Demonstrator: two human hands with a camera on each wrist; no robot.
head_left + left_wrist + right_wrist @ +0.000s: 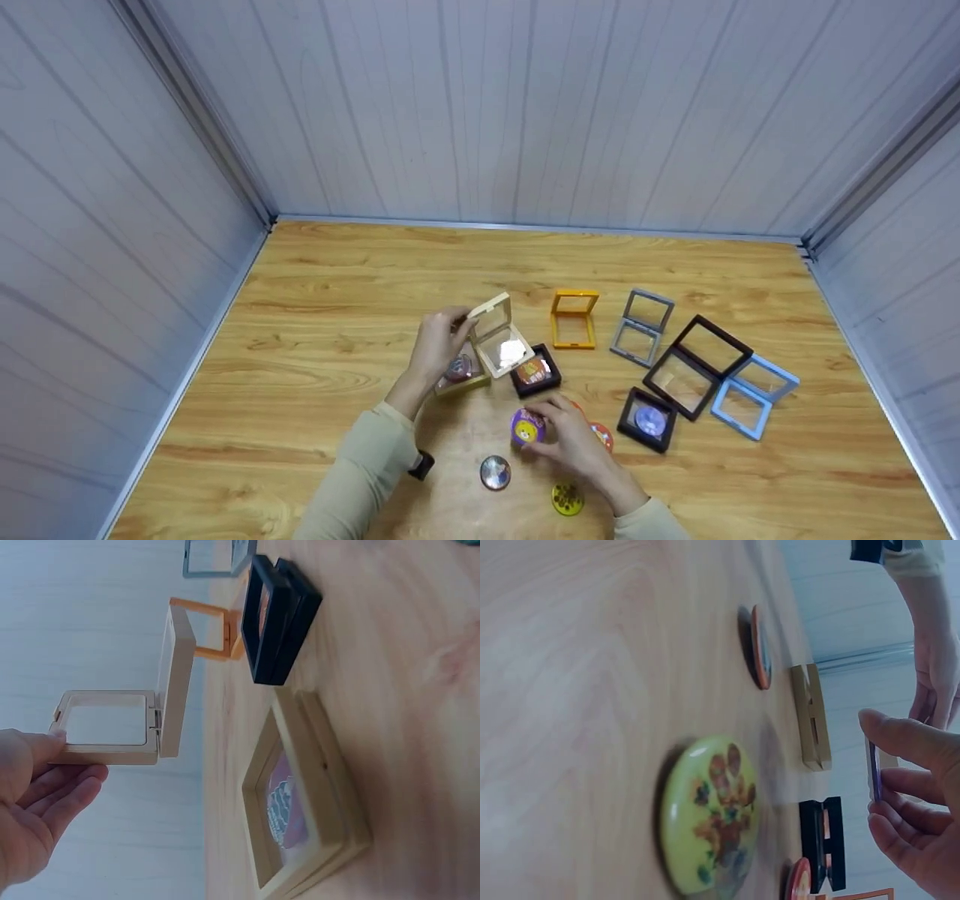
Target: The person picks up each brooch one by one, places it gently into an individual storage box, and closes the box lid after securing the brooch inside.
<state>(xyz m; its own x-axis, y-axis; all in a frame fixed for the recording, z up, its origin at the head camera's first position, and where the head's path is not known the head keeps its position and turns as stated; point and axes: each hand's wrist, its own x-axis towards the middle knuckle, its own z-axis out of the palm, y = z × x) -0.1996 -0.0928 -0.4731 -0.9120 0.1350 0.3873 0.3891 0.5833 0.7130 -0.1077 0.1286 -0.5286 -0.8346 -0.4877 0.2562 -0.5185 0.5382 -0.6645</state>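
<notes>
With its thumb and fingers my left hand (437,343) grips the raised lid of a cream hinged display frame (502,349). The frame stands spread apart, with clear panels and nothing inside. My right hand (576,441) pinches a purple round badge (526,429) with a yellow bear face by its edges, close in front of the frames. Beside the cream frame lies a closed gold frame (341,802) with a pinkish badge in it. A closed black frame (281,622) holding an orange-red badge lies on its other side.
Loose badges lie near me: a silvery one (495,473), a yellow one (709,814) and red ones (602,436) partly behind my right hand. To the right stand unfolded frames, orange (574,346), grey (634,343), large black (713,361) and light blue (741,409), plus a closed black frame (646,441).
</notes>
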